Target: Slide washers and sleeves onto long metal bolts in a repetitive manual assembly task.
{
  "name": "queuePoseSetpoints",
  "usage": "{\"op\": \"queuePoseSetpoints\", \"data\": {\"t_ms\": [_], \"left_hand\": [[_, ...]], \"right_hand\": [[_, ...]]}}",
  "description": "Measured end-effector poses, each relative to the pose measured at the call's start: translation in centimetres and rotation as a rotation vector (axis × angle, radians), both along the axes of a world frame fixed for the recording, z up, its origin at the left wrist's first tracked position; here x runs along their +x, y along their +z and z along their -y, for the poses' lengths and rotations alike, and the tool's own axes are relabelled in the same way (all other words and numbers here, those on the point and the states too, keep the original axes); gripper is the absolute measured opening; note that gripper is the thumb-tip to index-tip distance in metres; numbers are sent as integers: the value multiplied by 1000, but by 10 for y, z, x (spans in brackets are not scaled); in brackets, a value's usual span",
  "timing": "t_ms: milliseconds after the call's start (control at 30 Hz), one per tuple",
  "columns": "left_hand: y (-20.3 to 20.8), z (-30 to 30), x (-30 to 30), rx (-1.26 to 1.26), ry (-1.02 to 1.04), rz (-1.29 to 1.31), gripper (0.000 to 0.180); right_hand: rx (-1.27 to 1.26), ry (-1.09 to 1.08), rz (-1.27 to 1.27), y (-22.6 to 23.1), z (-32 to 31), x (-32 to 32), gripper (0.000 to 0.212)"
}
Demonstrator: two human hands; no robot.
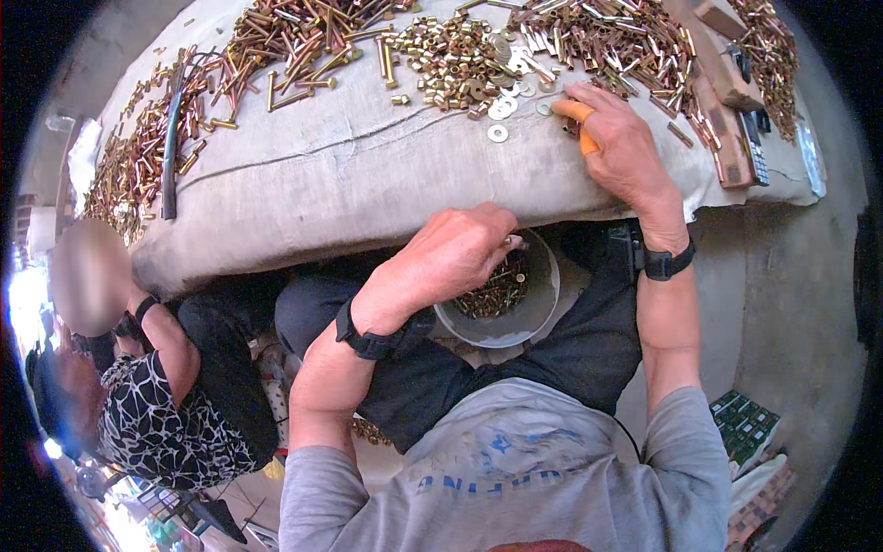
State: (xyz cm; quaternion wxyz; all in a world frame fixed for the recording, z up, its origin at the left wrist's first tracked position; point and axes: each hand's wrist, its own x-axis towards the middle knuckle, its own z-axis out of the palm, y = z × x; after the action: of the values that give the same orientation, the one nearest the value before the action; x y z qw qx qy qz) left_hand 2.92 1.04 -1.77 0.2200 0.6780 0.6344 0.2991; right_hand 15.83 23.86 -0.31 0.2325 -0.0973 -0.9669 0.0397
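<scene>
My left hand (455, 247) is closed over a white bucket (549, 308) between my knees. A small glint of metal shows at its fingertips, too small to name. In the bucket lie many small metal fasteners (494, 293). On the cloth-covered table, my right hand (618, 143), with orange covers on its fingers, curls around a small brass-coloured metal part (570, 127), mostly hidden by the fingers. Close to it lie flat washers (498, 133) and a heap of short nuts (446, 55). Thin metal sleeves (607, 41) are piled just beyond.
Long bolts (303, 46) and more fasteners (129, 175) cover the table's far and left parts. A black strip (171, 152) lies at the left. Wooden blocks (717, 110) stand at the right. A person in a patterned top (170, 423) sits at my left; a green box (743, 423) is at lower right.
</scene>
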Motion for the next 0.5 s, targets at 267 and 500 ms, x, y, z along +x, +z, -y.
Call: {"op": "queuePoseSetpoints", "data": {"t_ms": [267, 500], "left_hand": [[7, 0, -4, -85, 163, 137, 17], [12, 4, -14, -83, 328, 368, 17]], "right_hand": [[-29, 63, -145, 7, 2, -11, 20], [-246, 39, -193, 3, 31, -25, 13]]}}
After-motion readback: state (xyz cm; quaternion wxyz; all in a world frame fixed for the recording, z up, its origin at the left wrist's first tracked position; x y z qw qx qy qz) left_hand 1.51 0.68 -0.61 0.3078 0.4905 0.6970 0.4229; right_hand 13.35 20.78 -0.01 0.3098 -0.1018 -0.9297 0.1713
